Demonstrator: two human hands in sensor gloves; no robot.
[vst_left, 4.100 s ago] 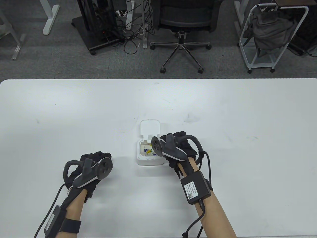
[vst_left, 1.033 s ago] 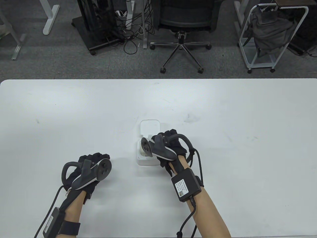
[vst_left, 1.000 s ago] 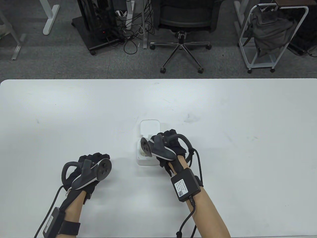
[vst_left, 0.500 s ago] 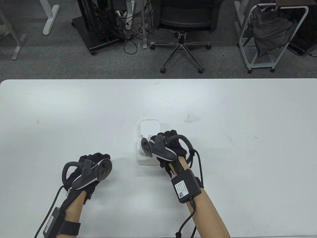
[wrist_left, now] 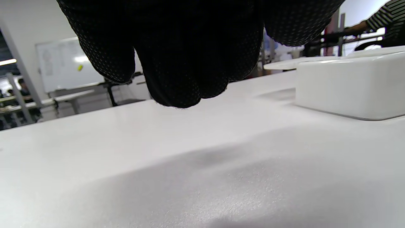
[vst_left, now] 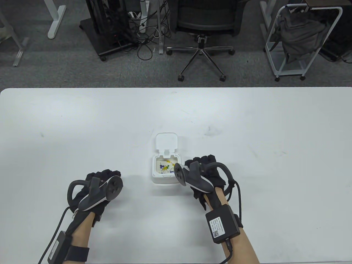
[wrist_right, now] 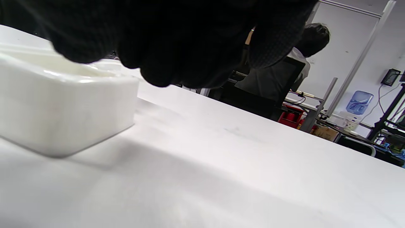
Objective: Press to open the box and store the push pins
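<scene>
A small white box (vst_left: 165, 179) stands on the table with its lid (vst_left: 166, 141) flipped open toward the far side. Several yellow and blue push pins (vst_left: 165, 167) lie inside it. My right hand (vst_left: 202, 161) rests just right of the box, apart from it, fingers curled, holding nothing I can see. My left hand (vst_left: 106, 174) rests on the table left of the box, fingers curled and empty. The left wrist view shows the curled fingers (wrist_left: 177, 63) and the box's side (wrist_left: 348, 85). The right wrist view shows the box (wrist_right: 63, 104) below curled fingers (wrist_right: 174, 41).
The white table (vst_left: 247, 132) stretches wide on all sides of the box. Beyond its far edge stand an office chair (vst_left: 205, 33), a cable-strewn rack (vst_left: 115, 27) and a white trolley (vst_left: 299, 41).
My right hand has pulled back from over the box, moving right and toward me, so the pins inside show again. My left hand has stayed put.
</scene>
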